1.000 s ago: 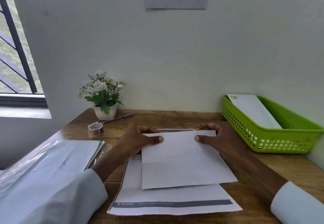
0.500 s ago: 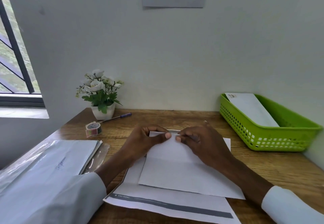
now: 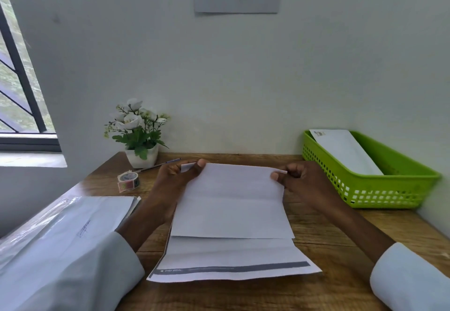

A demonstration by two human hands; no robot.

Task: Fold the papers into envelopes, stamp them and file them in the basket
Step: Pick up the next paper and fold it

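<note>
Right now you're mid-fold: both hands, left (image 3: 174, 179) & right (image 3: 300, 180), pinch the far corners of the creased paper (image 3: 231, 201) lifted over the tabletop (image 3: 323, 293), so next fold it down evenly w/ edges lined up.

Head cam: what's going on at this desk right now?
A person in white sleeves is mid-fold on a creased white paper sheet. The left hand pinches its far left corner and the right hand its far right corner. It lies over a larger white sheet with a grey stripe on the wooden desk. One white envelope already sits in the green plastic basket.
</note>
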